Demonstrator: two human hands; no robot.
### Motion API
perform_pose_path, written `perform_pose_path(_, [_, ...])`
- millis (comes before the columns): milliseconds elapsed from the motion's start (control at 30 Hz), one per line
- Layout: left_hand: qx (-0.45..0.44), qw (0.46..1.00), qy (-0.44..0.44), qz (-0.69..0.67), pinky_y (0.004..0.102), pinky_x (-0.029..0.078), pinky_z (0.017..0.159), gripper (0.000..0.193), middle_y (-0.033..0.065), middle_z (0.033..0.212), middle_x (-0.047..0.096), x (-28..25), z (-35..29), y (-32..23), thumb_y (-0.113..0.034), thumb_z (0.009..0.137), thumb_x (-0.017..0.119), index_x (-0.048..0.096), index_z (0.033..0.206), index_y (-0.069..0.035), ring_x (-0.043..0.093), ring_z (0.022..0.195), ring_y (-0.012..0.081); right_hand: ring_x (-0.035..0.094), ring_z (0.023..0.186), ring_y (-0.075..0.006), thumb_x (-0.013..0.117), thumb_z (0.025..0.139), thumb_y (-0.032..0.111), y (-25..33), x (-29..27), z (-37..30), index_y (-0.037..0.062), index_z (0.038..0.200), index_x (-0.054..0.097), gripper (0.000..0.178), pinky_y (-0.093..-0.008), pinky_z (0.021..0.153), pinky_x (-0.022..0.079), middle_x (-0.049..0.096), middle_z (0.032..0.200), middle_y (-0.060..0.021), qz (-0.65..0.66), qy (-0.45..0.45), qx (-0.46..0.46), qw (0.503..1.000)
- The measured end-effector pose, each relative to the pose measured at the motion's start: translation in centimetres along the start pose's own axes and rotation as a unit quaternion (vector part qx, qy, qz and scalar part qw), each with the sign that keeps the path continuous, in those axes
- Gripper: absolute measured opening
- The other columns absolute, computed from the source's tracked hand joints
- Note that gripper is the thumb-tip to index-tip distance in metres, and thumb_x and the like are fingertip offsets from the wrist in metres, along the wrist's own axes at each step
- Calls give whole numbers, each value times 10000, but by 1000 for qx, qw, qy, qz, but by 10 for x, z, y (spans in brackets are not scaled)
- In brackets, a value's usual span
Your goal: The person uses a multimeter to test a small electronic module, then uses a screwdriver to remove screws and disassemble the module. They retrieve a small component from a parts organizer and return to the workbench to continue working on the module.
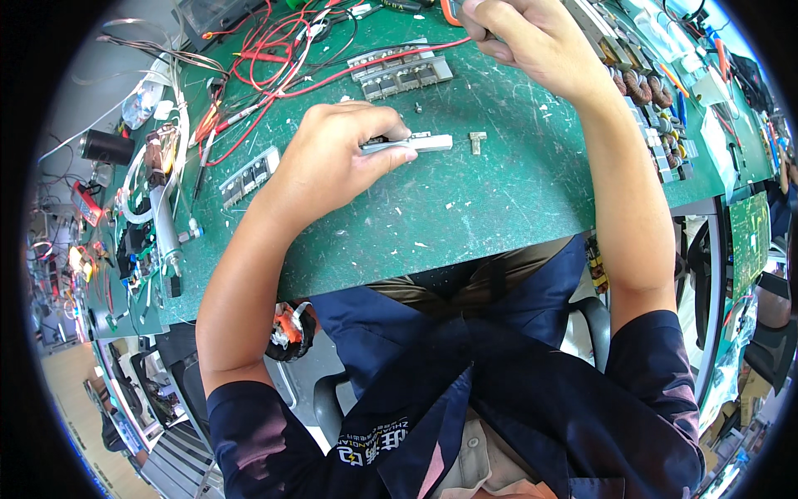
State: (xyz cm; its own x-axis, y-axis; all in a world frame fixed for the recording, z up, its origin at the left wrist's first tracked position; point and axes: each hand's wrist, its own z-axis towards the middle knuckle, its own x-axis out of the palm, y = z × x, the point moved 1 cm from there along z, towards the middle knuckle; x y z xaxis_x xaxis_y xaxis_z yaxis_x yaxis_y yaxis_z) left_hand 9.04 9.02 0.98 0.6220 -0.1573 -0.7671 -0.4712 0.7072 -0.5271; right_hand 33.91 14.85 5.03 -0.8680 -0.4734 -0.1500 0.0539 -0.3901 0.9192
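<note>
My left hand (328,154) pinches a silver metal heat-sink bar (432,143) between thumb and fingers, just above the green bench mat. Small parts show along the bar's upper edge; my fingers cover its left end. Just right of the bar lies a small T-shaped metal piece (476,142), and a tiny screw-like part (418,108) lies beyond it. At the upper right, my right hand (540,46) is closed, its fingers curled next to an orange-edged object (451,12). Whatever those fingers hold is hidden. Similar bars with black components (403,77) lie behind my left hand.
Another component bar (251,178) lies left of my left forearm. Red test leads (274,58) tangle across the back left, one running toward my right hand. A grey cylindrical tool (165,224) sits at the left. Boards with copper coils (652,90) line the right side.
</note>
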Motion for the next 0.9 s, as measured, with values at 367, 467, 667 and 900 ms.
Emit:
perform_pose_path(367, [-5,999,33,10,359,565,815,275,143,999,737,2,3,-6,-85,758,864,672,935,-1,718,914,273,528,623,-52,601,1053,205,32,9,23,53,1132,625,173,-216,553,415,638,900,-3,126,-294,125,939])
perform_pose_path(467, [45,999,11,-9,396,531,785,266,122,919,687,7,5,-7,-123,774,826,631,929,-30,669,873,324,571,626,-60,617,1054,242,33,-4,9,49,1190,660,240,-209,580,462,674,893,14,119,-241,41,962])
perform_pose_path(667, [70,996,58,12,411,535,887,338,116,1024,711,4,2,-6,-111,744,852,664,1014,-31,666,987,320,600,677,-141,652,936,190,30,-40,-50,4,1094,619,247,-274,648,502,610,787,-31,-18,-133,-3,991])
perform_pose_path(900, [80,992,100,-1,426,517,955,327,119,1083,720,1,-3,-8,-93,722,832,681,1006,-30,640,1080,335,577,702,-101,498,874,122,31,-25,-147,-58,1112,601,316,-259,626,438,614,776,-49,-194,-66,79,976])
